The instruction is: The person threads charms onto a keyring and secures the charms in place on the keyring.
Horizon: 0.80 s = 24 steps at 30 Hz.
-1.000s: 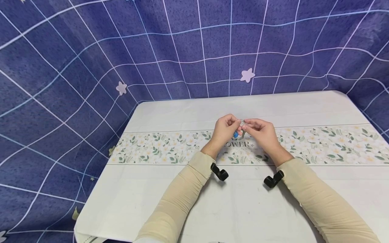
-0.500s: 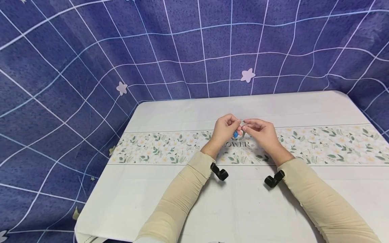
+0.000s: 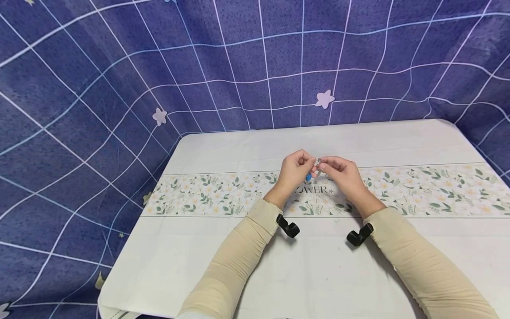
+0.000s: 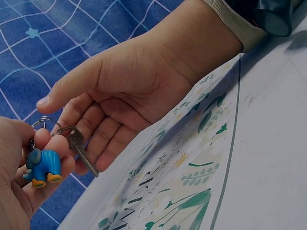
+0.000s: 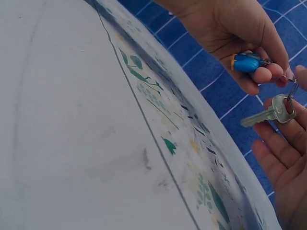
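Observation:
My left hand (image 3: 295,170) grips a keychain with a small blue elephant-like charm (image 4: 44,167) with yellow feet. The charm hangs below its fingers, joined by a short chain to a metal split ring (image 4: 43,122) at the fingertips. Facing it, my right hand (image 3: 340,172) has its thumb and fingers around the ring's other side, holding a silver key (image 5: 274,112). The key lies against the right fingers, and a ring runs through its head. Whether the right thumb touches the metal is hard to see. Both hands are above the table, fingertips close together.
A white table (image 3: 311,274) carries a flowered band (image 3: 223,195) with printed lettering across it. Blue gridded cloth with stars (image 3: 255,66) hangs behind and to the left. A black camera (image 3: 288,227) sits on the left wrist, another camera (image 3: 359,235) on the right.
The right fingertips have shifted slightly at the ring, and the small metal parts between the hands have turned a little. Both arms and the left hand stay in place.

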Each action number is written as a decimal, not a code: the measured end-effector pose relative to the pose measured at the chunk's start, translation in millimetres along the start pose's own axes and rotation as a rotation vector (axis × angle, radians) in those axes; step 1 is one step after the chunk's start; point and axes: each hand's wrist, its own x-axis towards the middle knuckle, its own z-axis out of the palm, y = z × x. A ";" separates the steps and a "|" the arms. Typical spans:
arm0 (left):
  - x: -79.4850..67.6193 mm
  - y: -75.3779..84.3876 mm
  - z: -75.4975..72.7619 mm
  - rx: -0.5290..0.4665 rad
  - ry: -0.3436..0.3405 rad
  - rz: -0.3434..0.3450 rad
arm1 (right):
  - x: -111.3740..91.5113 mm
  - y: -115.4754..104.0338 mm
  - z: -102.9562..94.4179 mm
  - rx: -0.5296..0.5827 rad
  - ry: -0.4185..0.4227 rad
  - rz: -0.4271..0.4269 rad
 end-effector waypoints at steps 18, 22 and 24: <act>-1.9 -8.6 2.2 0.023 -0.014 -0.004 | -0.3 5.1 -0.2 0.020 0.008 -0.034; -2.0 -11.5 3.2 0.012 -0.007 -0.004 | 0.2 8.4 -0.1 0.024 -0.004 -0.024; -2.0 -14.2 3.9 -0.007 0.002 0.002 | 0.5 10.0 -0.3 0.016 -0.010 -0.004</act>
